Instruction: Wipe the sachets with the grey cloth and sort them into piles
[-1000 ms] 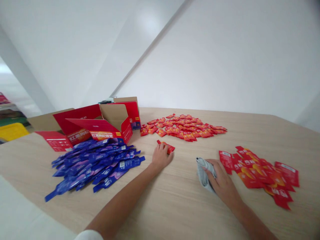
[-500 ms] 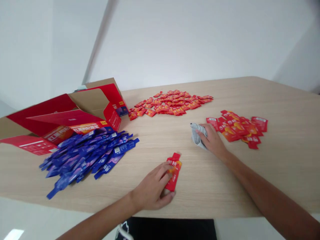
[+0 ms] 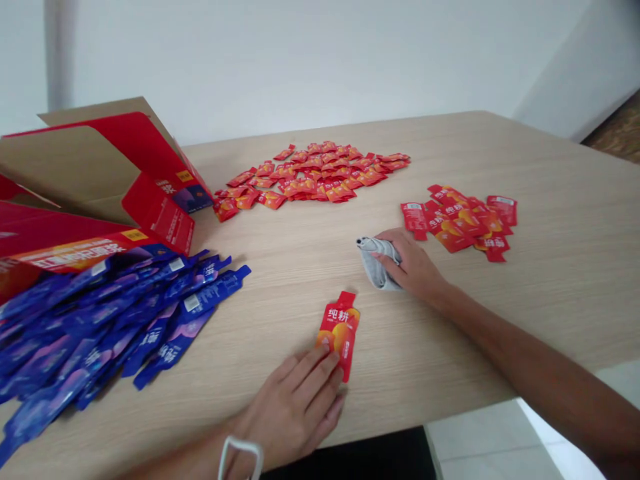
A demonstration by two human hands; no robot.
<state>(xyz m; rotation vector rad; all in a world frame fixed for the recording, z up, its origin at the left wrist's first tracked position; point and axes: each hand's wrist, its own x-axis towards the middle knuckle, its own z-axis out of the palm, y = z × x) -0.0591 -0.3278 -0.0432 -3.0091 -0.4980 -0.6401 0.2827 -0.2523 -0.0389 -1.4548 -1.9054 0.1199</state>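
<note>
My left hand (image 3: 300,400) lies near the table's front edge, its fingers stretched out with their tips resting on the lower part of a red sachet (image 3: 340,327). That sachet lies flat, its printed side up and its narrow spout end pointing away from me. To the right, my right hand (image 3: 413,263) is closed around a folded grey cloth (image 3: 379,263), pressed to the tabletop. Just beyond the right hand lies a small overlapping group of red sachets (image 3: 460,220).
A large heap of red sachets (image 3: 320,172) spreads across the back of the wooden table (image 3: 280,267). At left, a pile of blue sachets (image 3: 115,313) lies before an opened red cardboard box (image 3: 165,210). A white wall (image 3: 325,60) stands behind the table.
The view has shifted right and closer. My left fingers have slid down the red sachet, baring more of its print. My right hand still grips the cloth.
</note>
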